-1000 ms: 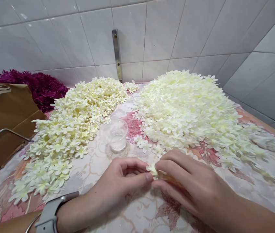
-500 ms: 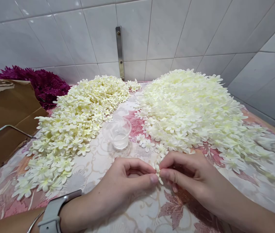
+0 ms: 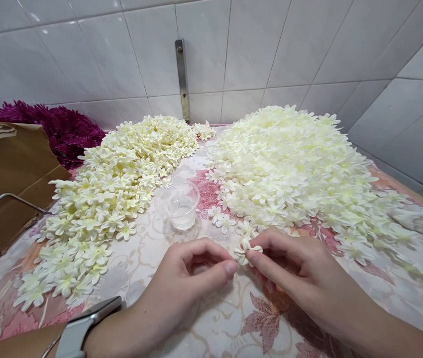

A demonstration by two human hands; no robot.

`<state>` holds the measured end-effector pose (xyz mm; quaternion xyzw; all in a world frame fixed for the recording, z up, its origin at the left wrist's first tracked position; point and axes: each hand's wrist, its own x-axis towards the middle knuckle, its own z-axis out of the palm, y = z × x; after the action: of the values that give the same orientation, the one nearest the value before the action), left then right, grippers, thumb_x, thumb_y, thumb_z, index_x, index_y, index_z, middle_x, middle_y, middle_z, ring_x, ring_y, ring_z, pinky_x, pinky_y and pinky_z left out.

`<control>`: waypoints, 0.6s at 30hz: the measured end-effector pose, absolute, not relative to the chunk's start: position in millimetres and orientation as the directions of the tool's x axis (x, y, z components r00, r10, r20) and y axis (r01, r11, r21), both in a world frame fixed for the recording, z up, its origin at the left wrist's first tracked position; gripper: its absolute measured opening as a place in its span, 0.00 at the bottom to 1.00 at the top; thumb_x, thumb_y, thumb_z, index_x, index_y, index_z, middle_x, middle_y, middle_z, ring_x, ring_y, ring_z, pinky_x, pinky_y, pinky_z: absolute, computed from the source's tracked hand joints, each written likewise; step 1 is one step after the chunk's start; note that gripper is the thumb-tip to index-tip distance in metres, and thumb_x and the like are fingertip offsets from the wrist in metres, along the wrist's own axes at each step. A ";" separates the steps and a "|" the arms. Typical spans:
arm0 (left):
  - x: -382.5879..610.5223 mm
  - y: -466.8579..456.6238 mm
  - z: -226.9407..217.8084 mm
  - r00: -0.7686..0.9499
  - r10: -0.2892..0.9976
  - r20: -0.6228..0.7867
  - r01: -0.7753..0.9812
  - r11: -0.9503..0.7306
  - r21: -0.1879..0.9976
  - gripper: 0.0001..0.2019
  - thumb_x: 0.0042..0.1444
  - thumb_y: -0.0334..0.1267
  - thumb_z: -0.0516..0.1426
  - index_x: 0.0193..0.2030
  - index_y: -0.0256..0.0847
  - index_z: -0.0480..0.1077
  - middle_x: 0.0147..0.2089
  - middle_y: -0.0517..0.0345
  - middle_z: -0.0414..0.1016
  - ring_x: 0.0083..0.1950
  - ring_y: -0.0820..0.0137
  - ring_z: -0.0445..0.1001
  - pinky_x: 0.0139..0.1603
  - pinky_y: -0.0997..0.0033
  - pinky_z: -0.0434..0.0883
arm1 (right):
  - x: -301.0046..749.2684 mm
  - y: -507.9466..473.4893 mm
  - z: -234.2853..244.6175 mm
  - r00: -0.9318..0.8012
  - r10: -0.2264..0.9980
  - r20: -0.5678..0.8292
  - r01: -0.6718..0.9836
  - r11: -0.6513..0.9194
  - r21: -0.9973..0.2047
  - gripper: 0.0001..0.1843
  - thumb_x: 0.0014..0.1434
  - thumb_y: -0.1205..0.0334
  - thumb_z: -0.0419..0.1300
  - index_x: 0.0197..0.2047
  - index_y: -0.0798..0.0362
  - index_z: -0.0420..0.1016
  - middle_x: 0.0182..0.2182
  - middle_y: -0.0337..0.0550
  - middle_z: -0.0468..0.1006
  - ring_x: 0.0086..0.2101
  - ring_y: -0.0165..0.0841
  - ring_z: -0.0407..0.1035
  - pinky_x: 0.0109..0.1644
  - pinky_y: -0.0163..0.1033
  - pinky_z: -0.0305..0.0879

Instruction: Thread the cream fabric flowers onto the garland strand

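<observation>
Between the thumb and index finger of my right hand, a small cream-white artificial flower is pinched, its curled petals spreading past the fingertips. My left hand is just left of this flower, thumb and index fingertip closed together and nothing visible between them. A narrow gap separates the left fingertips from the petals. Just beyond the hands, a few loose white flowers lie on the cloth. A clear plastic cup stands past my left hand, with what looks like clear liquid inside.
A heap of cream flowers spreads on the left, a larger pile of white flowers on the right. Purple flowers and a brown cardboard box are at far left. Behind the patterned tablecloth rises a tiled wall.
My left fingertips have come away from the flower and closed together. The flower stays in my right hand, its petals now turned more into view.
</observation>
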<state>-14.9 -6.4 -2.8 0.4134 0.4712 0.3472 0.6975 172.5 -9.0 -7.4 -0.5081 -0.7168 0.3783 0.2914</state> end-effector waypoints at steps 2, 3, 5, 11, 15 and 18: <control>-15.6 -7.7 -2.2 0.341 0.876 -0.341 -0.011 0.366 0.930 0.04 0.47 0.38 0.65 0.29 0.41 0.78 0.28 0.60 0.76 0.30 0.74 0.69 0.31 0.78 0.65 | 171.8 -9.2 -7.4 -0.315 0.949 0.021 0.476 0.177 -0.861 0.13 0.62 0.58 0.52 0.28 0.52 0.69 0.20 0.38 0.71 0.20 0.29 0.65 0.22 0.33 0.60; -15.8 -8.4 -1.8 0.359 0.875 -0.326 0.032 0.337 0.941 0.04 0.48 0.38 0.64 0.31 0.42 0.79 0.31 0.59 0.78 0.32 0.73 0.70 0.33 0.77 0.66 | 171.5 -8.8 -7.4 -0.310 0.951 0.013 0.461 0.162 -0.872 0.13 0.61 0.57 0.52 0.27 0.52 0.68 0.20 0.38 0.72 0.20 0.29 0.65 0.22 0.33 0.61; -16.0 -9.5 -1.3 0.388 0.868 -0.309 0.090 0.299 0.950 0.05 0.51 0.37 0.62 0.34 0.44 0.80 0.36 0.58 0.80 0.37 0.70 0.72 0.37 0.76 0.67 | 171.3 -7.6 -7.4 -0.282 0.959 -0.004 0.446 0.127 -0.886 0.14 0.60 0.57 0.53 0.25 0.51 0.67 0.18 0.37 0.70 0.19 0.28 0.65 0.21 0.33 0.60; -12.5 -8.4 -3.2 0.403 0.833 -0.379 -0.014 0.419 0.908 0.05 0.51 0.38 0.62 0.34 0.43 0.80 0.35 0.59 0.79 0.36 0.72 0.70 0.37 0.77 0.65 | 171.5 -6.6 -6.9 -0.253 0.956 0.150 0.525 0.266 -0.809 0.15 0.57 0.61 0.58 0.21 0.51 0.61 0.15 0.32 0.64 0.17 0.25 0.59 0.19 0.31 0.53; -9.1 -3.3 0.1 0.399 0.815 -0.421 -0.192 0.523 0.830 0.08 0.48 0.38 0.64 0.23 0.37 0.76 0.23 0.63 0.70 0.28 0.77 0.66 0.31 0.80 0.63 | 167.6 -10.4 -1.6 -0.419 0.825 0.379 0.483 0.556 -0.677 0.11 0.59 0.68 0.55 0.25 0.52 0.68 0.21 0.37 0.72 0.23 0.27 0.66 0.26 0.32 0.63; -7.9 -0.2 4.4 0.348 0.831 -0.435 -0.210 0.521 0.827 0.08 0.44 0.36 0.66 0.21 0.35 0.74 0.21 0.63 0.69 0.26 0.78 0.65 0.28 0.80 0.62 | 167.0 -11.4 0.7 -0.470 0.771 0.430 0.420 0.624 -0.659 0.10 0.60 0.70 0.53 0.33 0.51 0.74 0.30 0.40 0.78 0.31 0.30 0.71 0.34 0.33 0.68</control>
<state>-7.9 -0.2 4.4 0.3432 0.4521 0.3491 0.7457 167.0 -11.4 0.7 -0.3616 -0.8231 0.2396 0.3665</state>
